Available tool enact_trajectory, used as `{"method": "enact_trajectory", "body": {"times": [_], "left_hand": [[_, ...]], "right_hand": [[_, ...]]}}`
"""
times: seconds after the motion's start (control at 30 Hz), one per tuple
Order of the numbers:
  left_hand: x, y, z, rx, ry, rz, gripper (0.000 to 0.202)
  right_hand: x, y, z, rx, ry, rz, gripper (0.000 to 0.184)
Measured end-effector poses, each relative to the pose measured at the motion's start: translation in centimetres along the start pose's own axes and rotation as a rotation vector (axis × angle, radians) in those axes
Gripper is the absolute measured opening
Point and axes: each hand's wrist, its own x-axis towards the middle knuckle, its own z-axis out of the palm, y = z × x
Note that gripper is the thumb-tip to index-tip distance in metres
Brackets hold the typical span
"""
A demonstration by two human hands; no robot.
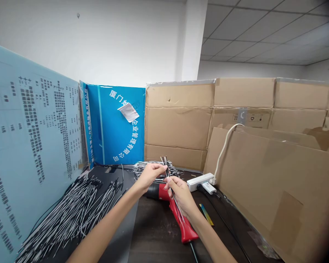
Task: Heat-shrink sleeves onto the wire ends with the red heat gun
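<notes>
Several thin black and white wires (174, 199) are gathered in a small bundle between my hands, their upper ends pointing up and away. My right hand (179, 191) is closed round the bundle at its middle. Fingertips of my left hand (153, 174) pinch the wires near the top ends. Directly beneath my hands lies a red heat gun (188, 232) with a black nozzle, partly hidden by them. Behind my hands is a pile of black and white wires (145, 166) on the table.
At left a large heap of black and white wires (68, 212) covers a dark mat. A white power strip (200, 181) with plugs stands to the right, near a yellow and blue strip (206, 214). Cardboard panels (178, 126) and a blue board (117, 135) wall in the table (153, 233).
</notes>
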Motion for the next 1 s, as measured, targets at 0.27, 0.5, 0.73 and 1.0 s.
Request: {"method": "enact_trajectory", "body": {"times": [0.27, 0.5, 0.73, 1.0], "left_hand": [[0.10, -0.09, 0.25, 0.003, 0.032, 0.044, 0.038], [0.01, 0.15, 0.36, -0.030, 0.089, 0.001, 0.037], [-0.06, 0.18, 0.18, -0.010, 0.092, 0.013, 0.031], [-0.05, 0.02, 0.05, 0.036, 0.089, 0.022, 0.031]], "right_hand": [[0.06, -0.11, -0.15, 0.002, -0.017, -0.023, 0.041], [0.15, 0.09, -0.35, -0.012, -0.008, -0.018, 0.037], [0.17, 0.04, -0.43, -0.010, 0.021, -0.022, 0.037], [0.21, 0.32, -0.54, 0.023, 0.020, -0.016, 0.037]]}}
